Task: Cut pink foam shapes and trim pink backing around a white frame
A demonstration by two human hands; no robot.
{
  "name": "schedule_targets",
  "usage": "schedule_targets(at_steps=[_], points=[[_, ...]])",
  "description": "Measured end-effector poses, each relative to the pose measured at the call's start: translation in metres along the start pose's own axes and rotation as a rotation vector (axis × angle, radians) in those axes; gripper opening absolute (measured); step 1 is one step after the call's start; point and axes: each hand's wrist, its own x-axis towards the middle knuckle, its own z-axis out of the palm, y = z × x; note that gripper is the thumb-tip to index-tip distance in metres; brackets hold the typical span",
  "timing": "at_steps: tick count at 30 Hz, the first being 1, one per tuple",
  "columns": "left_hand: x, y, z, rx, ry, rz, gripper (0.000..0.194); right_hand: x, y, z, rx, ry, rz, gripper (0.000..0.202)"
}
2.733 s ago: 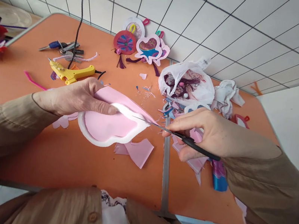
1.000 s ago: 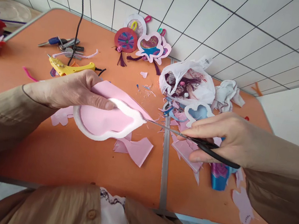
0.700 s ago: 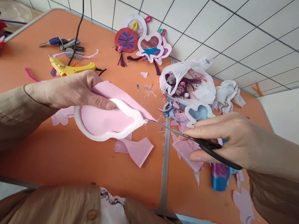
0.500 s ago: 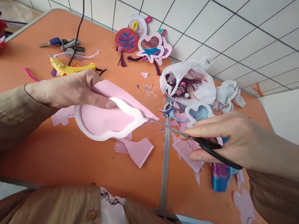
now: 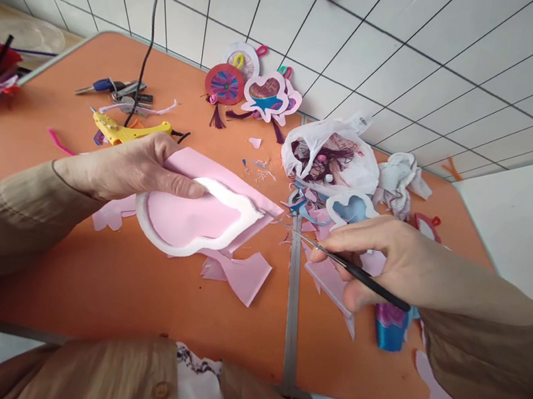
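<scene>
My left hand point(image 5: 149, 171) pinches a sheet of pink paper point(image 5: 186, 214) together with a white foam outline point(image 5: 163, 242) that lies on top of it, thumb pressing on the foam. The outline has a wavy, pointed right end, and pink paper sticks out beyond it above and to the right. In my right hand point(image 5: 374, 250) is a pair of black-handled scissors point(image 5: 360, 275), blades pointing left. Their tips are a little to the right of the paper, apart from it. Pink paper scraps point(image 5: 244, 273) lie on the table just below.
On the orange table point(image 5: 128, 306) are a yellow glue gun point(image 5: 128, 130), keys point(image 5: 129, 93) and a white plastic bag point(image 5: 372, 169) with dark tassels. Several finished ornaments point(image 5: 225, 83) lean on the tiled wall. A blue-filled foam shape point(image 5: 350, 209) rests near my right hand.
The scissors have drawn back to the right, off the paper's edge, and turned more edge-on. My left hand still holds the paper and foam in much the same place. The view has tilted slightly.
</scene>
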Motion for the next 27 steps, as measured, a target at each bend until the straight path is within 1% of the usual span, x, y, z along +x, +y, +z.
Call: schedule_targets(at_steps=[3, 6, 10, 14, 16, 19, 21, 24, 27], points=[[-0.0011, 0.0014, -0.0001, -0.037, 0.005, -0.029, 0.023, -0.0013, 0.0011, 0.0012, 0.096, -0.037, 0.073, 0.039], [-0.0015, 0.0015, -0.0004, -0.062, -0.002, -0.052, 0.02, -0.0013, 0.0006, 0.0018, 0.13, -0.053, 0.115, 0.038], [-0.0009, 0.0009, 0.0006, -0.071, 0.013, -0.04, 0.02, 0.0004, -0.0012, 0.0034, 0.139, -0.033, 0.108, 0.036], [-0.0003, 0.0029, 0.0028, -0.11, 0.003, -0.038, 0.017, 0.0024, -0.0018, 0.0054, 0.211, -0.086, 0.168, 0.037], [0.0, 0.004, 0.0031, -0.132, -0.003, -0.043, 0.016, 0.0033, -0.0022, 0.0054, 0.193, -0.073, 0.147, 0.037], [0.0001, 0.0044, 0.0022, -0.123, 0.014, -0.046, 0.017, 0.0037, -0.0031, 0.0046, 0.145, -0.02, 0.061, 0.033], [-0.0002, 0.0039, 0.0012, -0.101, 0.016, -0.042, 0.019, 0.0033, -0.0032, 0.0043, 0.148, -0.008, 0.031, 0.034], [-0.001, 0.0034, 0.0002, -0.054, 0.015, -0.043, 0.021, 0.0024, -0.0014, 0.0049, 0.174, -0.003, 0.061, 0.036], [-0.0015, 0.004, 0.0006, -0.071, -0.004, -0.034, 0.019, 0.0028, 0.0026, 0.0053, 0.162, -0.008, 0.083, 0.034]])
